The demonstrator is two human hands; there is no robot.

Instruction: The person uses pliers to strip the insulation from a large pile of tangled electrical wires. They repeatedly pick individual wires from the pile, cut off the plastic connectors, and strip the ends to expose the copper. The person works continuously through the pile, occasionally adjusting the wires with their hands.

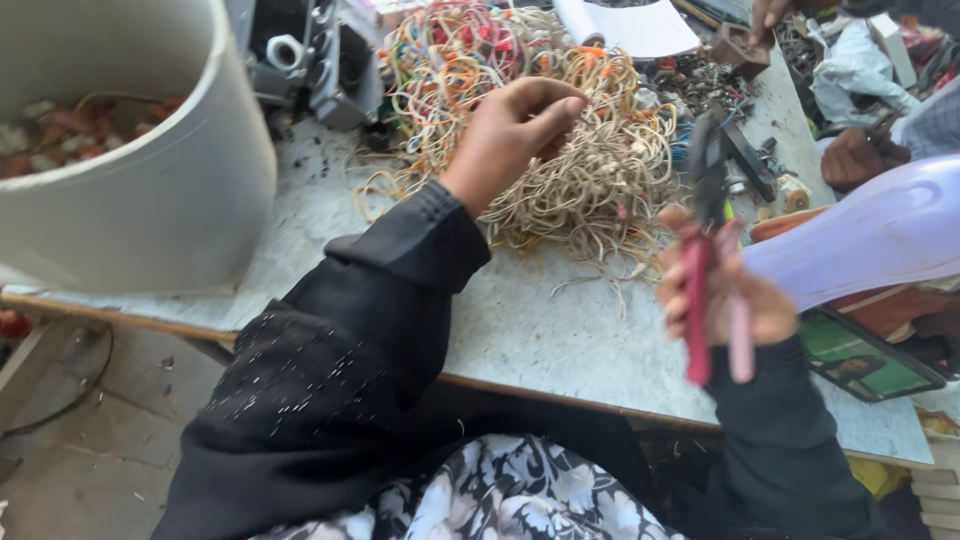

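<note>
My left hand [515,135], in a black sleeve, reaches into a big tangled pile of thin wires [590,170], beige, yellow, orange and red, with its fingers pinched together on the strands. My right hand [715,295] is closed around the red and pink handles of a pair of pliers [705,250], held upright with the dark jaws pointing up at the pile's right edge. The pliers and right hand are blurred.
A large white bucket [150,190] with scraps inside stands at the left on the speckled table [560,330]. A lilac plastic object [870,235] and a phone [865,358] lie at the right. Another person's hands [860,155] work at the far right among metal parts.
</note>
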